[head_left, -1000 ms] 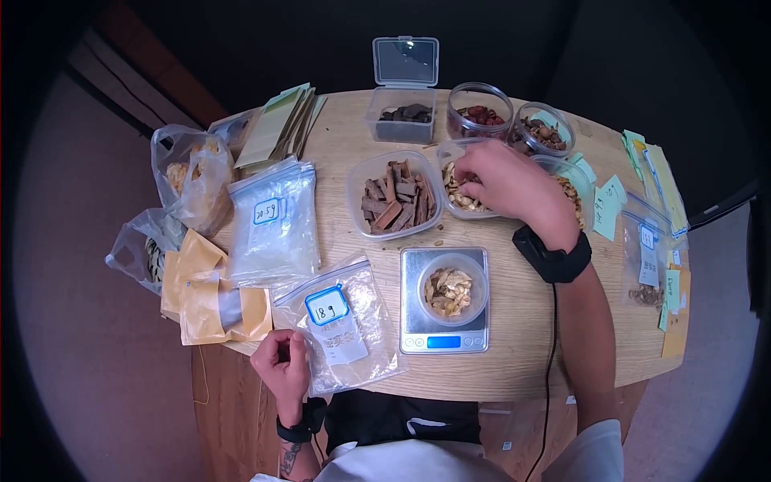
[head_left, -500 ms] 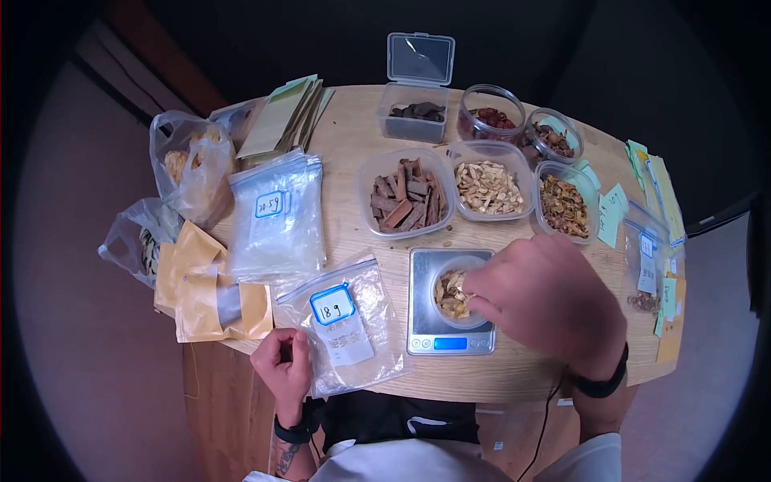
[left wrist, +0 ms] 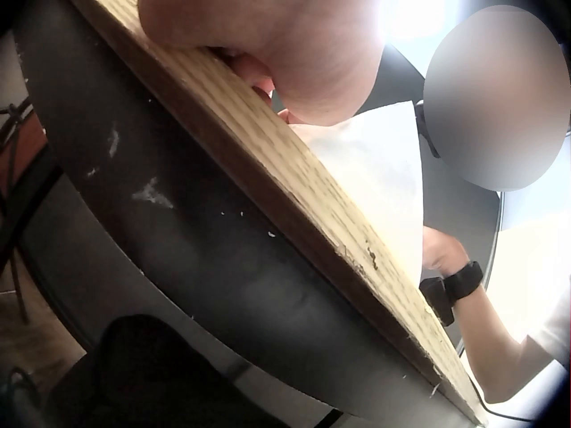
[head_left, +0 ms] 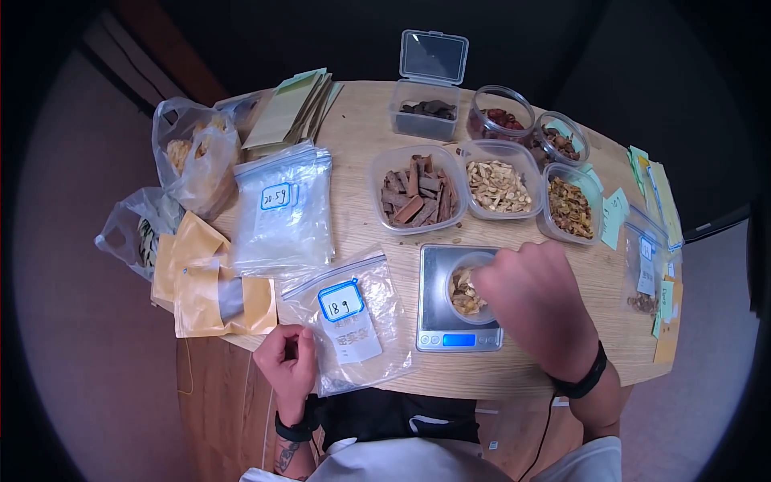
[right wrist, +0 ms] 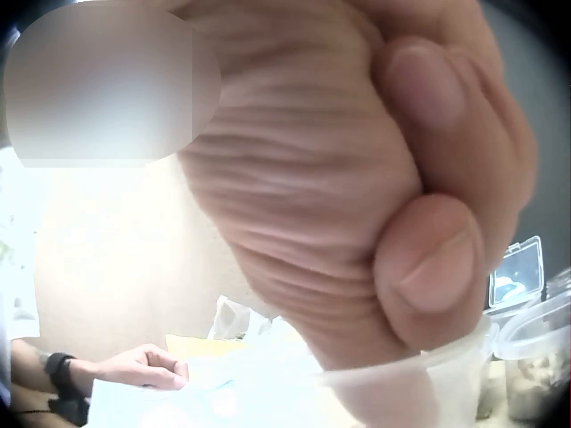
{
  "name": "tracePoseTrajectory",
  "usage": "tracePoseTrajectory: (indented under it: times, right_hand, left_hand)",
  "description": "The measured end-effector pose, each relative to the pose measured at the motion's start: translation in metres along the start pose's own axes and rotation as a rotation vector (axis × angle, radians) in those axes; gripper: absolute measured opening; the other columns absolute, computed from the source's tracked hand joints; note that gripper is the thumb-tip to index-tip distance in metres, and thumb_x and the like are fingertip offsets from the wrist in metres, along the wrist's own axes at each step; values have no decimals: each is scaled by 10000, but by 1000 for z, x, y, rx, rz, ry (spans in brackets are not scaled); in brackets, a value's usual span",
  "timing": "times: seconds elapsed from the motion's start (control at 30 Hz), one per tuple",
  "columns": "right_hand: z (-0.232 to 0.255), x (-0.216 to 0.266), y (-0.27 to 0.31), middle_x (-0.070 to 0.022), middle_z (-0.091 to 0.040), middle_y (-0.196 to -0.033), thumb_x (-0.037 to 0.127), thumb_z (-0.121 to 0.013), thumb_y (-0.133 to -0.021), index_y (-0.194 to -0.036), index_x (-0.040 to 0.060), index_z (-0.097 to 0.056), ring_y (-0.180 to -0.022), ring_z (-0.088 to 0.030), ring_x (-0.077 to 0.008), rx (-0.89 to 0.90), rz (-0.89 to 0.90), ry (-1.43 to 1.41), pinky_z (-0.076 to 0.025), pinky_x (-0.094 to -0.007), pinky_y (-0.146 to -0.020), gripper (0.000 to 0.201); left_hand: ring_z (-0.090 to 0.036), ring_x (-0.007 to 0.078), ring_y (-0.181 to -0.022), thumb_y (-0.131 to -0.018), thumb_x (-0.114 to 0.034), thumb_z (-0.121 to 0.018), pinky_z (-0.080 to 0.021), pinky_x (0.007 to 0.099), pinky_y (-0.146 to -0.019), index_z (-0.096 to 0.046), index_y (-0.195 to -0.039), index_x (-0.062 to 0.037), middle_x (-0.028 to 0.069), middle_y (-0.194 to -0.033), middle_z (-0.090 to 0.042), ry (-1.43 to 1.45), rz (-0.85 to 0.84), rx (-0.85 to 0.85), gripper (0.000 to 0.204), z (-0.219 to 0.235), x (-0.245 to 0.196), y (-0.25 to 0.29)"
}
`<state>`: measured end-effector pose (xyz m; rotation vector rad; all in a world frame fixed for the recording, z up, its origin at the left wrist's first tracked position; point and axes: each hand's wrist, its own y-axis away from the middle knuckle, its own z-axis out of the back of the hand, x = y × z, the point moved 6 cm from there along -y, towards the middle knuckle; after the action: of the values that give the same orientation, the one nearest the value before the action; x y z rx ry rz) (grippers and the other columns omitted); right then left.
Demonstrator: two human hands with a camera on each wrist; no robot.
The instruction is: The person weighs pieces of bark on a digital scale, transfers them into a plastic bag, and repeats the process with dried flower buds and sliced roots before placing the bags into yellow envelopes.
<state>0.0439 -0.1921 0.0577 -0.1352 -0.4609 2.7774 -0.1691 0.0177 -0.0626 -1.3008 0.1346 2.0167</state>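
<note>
My right hand (head_left: 540,309) is over a small clear tub (head_left: 454,277) of pale dried slices (head_left: 464,293), which stands on a digital scale (head_left: 434,317). Its ring and little fingers curl toward the palm in the right wrist view, while the lowest part of the hand dips behind the tub's rim (right wrist: 455,357). The fingertips are hidden, so I cannot tell what they hold. At the table's front edge my left hand (head_left: 289,361) rests loosely curled, holding nothing, beside a clear zip bag (head_left: 385,345) labelled 18 g.
Behind the scale stand open containers of brown bark pieces (head_left: 414,193), pale slices (head_left: 498,186) and yellow-brown pieces (head_left: 570,209). A lidded box (head_left: 426,124) and two round jars are farther back. Zip bags (head_left: 285,221), brown pouches (head_left: 229,301) and plastic bags (head_left: 197,161) crowd the left.
My right hand has left the container of pale slices and come down over the tub on the scale. The left hand keeps its place. The head view has shifted slightly.
</note>
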Motion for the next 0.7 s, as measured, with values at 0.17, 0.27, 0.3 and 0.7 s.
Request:
tracePoseTrajectory:
  times: [0.17,0.27,0.3,0.7]
  right_hand:
    - [-6,3,-6,-33,-505,-703,100,-637,-709,-720,147,-582,-698,-544,-226,79,10,-10,-403,-352,-671,73]
    - [-15,8,-10,-37,-528,-676,108,-644,-699,-693,153,-583,-671,-566,-229,166,11,38,-408,-358,-640,75]
    - [-17,9,-10,-39,-536,-664,110,-647,-693,-683,154,-581,-659,-576,-228,190,12,61,-411,-357,-623,80]
    - [27,-43,-12,-99,-594,-667,86,-643,-743,-739,77,-635,-633,-602,-273,132,-251,-383,-462,-379,-600,13]
  left_hand:
    - [-506,51,-570,-901,-118,-688,-373,214,-533,-625,-794,32,11,-628,-590,-28,-12,1,195,1,-2,-1]
    - [-508,54,-567,-900,-120,-688,-374,217,-533,-621,-787,33,14,-623,-589,-35,-16,-4,201,0,-4,-2]
    - [-509,55,-567,-899,-119,-688,-375,218,-533,-620,-785,33,15,-623,-590,-36,-8,-1,201,0,-4,-1]
    - [-514,65,-575,-882,-93,-677,-389,228,-542,-611,-766,42,30,-626,-591,-39,3,1,190,1,-7,-1]
